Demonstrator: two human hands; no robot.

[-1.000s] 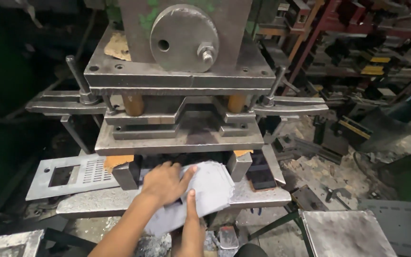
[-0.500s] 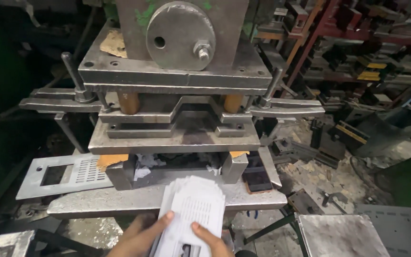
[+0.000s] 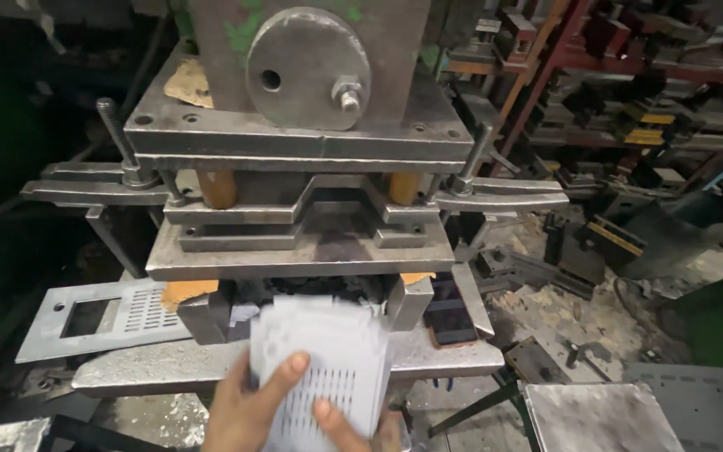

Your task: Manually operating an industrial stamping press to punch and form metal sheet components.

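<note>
A thin grey metal sheet (image 3: 328, 356) with rows of punched slots is held flat in front of a heavy steel punch press (image 3: 303, 167). My left hand (image 3: 248, 406) grips the sheet's near left edge, thumb on top. My right hand (image 3: 353, 423) holds its near right edge, mostly below the frame. The sheet's far end reaches into the gap of the lower die (image 3: 311, 293), under the raised upper plate. The sheet looks motion-blurred.
A finished punched panel (image 3: 102, 314) with a rectangular cut-out lies on the press bed at left. Blank grey sheets (image 3: 600, 418) are stacked at lower right. Metal scrap covers the floor (image 3: 562, 310), and red racks (image 3: 629, 75) of dies stand behind.
The sheet was pressed down on the die bed under my left hand, then pulled back toward me; now both hands hold it level with its far end at the die opening.
</note>
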